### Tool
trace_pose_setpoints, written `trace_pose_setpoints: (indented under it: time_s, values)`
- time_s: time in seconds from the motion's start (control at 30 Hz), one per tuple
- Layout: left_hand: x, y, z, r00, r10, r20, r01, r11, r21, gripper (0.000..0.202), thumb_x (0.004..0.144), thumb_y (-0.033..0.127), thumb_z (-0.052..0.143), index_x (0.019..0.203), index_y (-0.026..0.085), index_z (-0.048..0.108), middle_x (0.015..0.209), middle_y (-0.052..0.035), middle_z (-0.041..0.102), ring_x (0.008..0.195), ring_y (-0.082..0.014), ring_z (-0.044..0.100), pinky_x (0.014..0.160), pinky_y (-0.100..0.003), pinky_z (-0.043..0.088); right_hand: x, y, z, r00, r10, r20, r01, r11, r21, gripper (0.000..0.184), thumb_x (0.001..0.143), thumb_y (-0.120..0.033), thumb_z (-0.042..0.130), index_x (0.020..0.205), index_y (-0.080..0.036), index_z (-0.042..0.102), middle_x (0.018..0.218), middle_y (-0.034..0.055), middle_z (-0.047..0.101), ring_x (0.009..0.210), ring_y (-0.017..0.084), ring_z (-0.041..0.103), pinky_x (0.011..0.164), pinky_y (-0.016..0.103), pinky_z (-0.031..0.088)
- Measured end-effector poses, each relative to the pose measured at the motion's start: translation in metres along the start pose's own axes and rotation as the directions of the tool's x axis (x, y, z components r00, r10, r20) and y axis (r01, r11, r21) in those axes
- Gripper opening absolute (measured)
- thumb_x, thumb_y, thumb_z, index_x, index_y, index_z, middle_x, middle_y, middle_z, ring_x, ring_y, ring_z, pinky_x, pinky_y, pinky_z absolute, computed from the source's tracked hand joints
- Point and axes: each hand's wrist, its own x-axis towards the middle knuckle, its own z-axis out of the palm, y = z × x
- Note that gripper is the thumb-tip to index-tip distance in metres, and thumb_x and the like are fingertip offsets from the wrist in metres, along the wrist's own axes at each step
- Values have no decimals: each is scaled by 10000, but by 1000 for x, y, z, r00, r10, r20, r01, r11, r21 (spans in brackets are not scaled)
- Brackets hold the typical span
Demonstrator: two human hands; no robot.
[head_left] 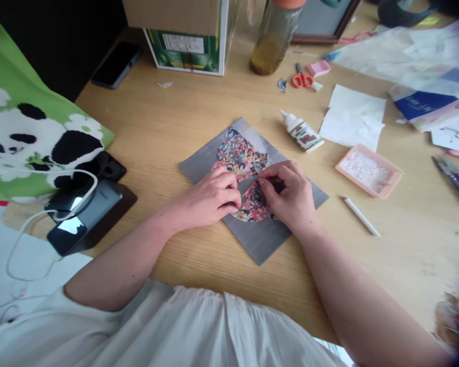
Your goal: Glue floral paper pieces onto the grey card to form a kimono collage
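Note:
A grey square card (263, 239) lies on the wooden table (176, 127) in front of me. On it sits a floral patterned paper cutout (239, 153). My left hand (210, 199) rests on the card and presses down the cutout's lower left part with curled fingers. My right hand (290, 196) lies on the right side, its fingertips pinched at the cutout's edge near the middle. Whether something small is held between those fingertips cannot be told.
A glue bottle (301, 131) lies right of the card, with white paper (352, 120), a pink tray (369, 171) and a white stick (361, 216). Scissors (301, 79), a jar (273, 38) and a box (187, 35) stand farther back. Phones (84, 214) lie left.

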Motion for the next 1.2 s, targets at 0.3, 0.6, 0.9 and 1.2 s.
trace_pose_setpoints:
  time_s: [0.3,0.6,0.9,1.2]
  values:
    - [1,4,-2,1000,-19,22,18,999,37,83,913,198,645,872,159,707,957,-81,562,1029,-237,479,992,-419,428,0,-1,-2,1000,17,3,-17,1000,5,55,836,-182,600,832,-230,626,870,46,626,812,224,600,762,396,509]
    - [0,4,-2,1000,-5,16,4,999,48,142,910,182,642,992,211,754,969,-72,574,1042,-237,482,1042,-465,397,0,-1,-1,1000,1,-1,-1,1000,10,57,836,-178,592,822,-220,628,853,47,618,803,221,588,771,400,501]
    - [-1,1,0,999,40,-9,-40,999,21,171,943,225,607,941,224,778,905,-60,586,981,-219,484,1001,-450,418,0,-1,-2,1000,5,-3,-5,1000,6,67,819,-166,597,810,-229,619,843,40,621,795,221,589,773,409,504]
    - [-1,2,-2,999,32,9,-32,999,8,179,945,224,605,912,215,781,902,-67,597,974,-218,490,993,-444,423,1,-2,-2,1000,6,6,-6,1000,3,68,824,-169,592,809,-232,611,855,42,627,810,222,589,795,418,500]
